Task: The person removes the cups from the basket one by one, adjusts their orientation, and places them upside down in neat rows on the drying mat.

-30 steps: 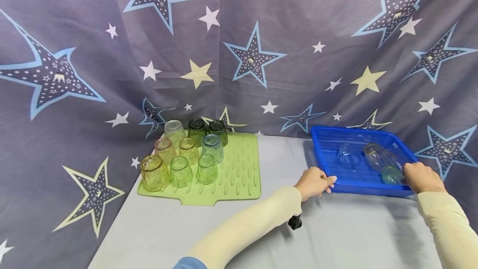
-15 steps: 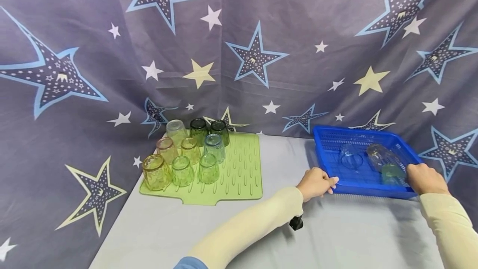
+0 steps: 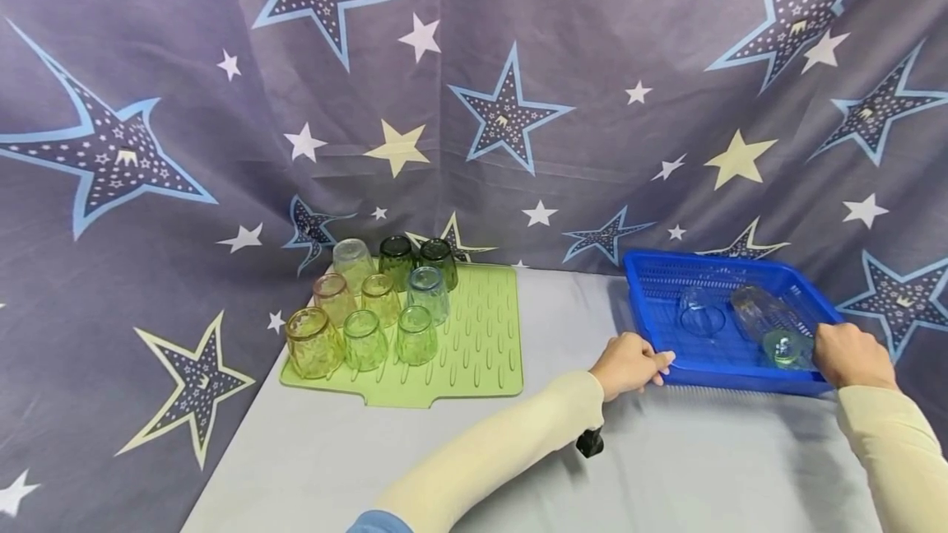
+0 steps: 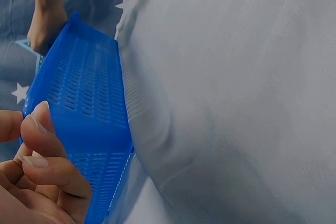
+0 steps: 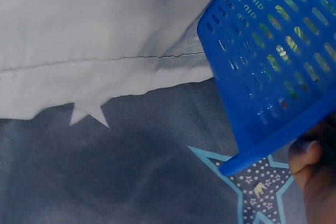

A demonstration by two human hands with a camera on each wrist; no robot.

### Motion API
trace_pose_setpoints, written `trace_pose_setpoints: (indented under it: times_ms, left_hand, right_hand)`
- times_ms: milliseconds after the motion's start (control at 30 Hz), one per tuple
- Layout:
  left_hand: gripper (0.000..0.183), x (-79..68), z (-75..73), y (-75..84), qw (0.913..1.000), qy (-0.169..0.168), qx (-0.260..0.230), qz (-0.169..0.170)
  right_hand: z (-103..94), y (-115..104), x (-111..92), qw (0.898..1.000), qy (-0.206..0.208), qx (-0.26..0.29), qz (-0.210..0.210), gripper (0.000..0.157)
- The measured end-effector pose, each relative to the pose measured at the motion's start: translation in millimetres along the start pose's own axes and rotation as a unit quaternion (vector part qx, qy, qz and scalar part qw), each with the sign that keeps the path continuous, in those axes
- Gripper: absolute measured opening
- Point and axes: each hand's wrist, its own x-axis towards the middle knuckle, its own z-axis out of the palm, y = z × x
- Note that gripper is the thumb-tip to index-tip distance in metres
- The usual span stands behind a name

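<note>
A blue plastic basket (image 3: 729,375) stands at the right side of the table, slightly turned. My left hand (image 3: 628,364) pinches its rim at the near left corner, thumb along the edge. At the near right end my right hand (image 3: 855,356) grips the rim; in the right wrist view part of that hand (image 5: 310,166) shows under the rim. Inside the basket are a clear glass (image 3: 699,315), a faintly brownish glass (image 3: 755,311) lying on its side, and a greenish glass (image 3: 787,348) close to my right hand.
On the left, a light green drying mat (image 3: 485,327) carries several coloured glasses, among them a yellow one (image 3: 314,344), a blue one (image 3: 427,294) and a dark one (image 3: 396,261), set upside down. A star-patterned curtain (image 3: 504,187) hangs behind and to the left of the white-covered table (image 3: 548,319).
The greenish glass in the basket has rolled and turned, so its round end now shows. Both hands keep their hold on the rim; the head view has shifted slightly.
</note>
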Motion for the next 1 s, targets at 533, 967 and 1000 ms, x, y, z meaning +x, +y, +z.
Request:
trace_pose_setpoints:
  times_ms: [533,967,1000]
  left_hand:
    - [0.035,7.2,3.9,-1.9,0.9999,0.006,0.008,-0.003]
    - [0.036,0.4,-1.1,2.9,0.9997,0.007,0.021,-0.003]
    - [0.036,0.6,-1.1,2.8,0.9997,0.007,0.024,-0.003]
  right_hand:
    - [-12.0,0,-10,0.993,0.074,0.062,0.070,0.010]
    - [-15.9,-6,-18,0.987,0.122,0.086,0.063,0.021]
    - [-16.8,-7,-20,0.987,0.117,0.088,0.066,0.021]
